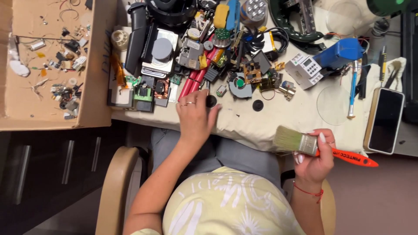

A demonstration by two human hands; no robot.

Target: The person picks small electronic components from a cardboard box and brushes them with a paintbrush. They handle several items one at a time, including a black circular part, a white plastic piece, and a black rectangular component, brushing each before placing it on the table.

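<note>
Left hand (pixel 196 117) is pinching a small black disc (pixel 211 101) at the table edge (pixel 244 126); right hand (pixel 314 156) is gripping the brush (pixel 305 146), bristles not touching anything. Parts pile (pixel 217 56) looks unsorted.

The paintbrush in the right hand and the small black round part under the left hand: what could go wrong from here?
1. The left hand holds the small black round part close to the table edge; it might roll off.
2. The paintbrush in the right hand could sweep loose pieces, such as the black disc, off the table.
</note>
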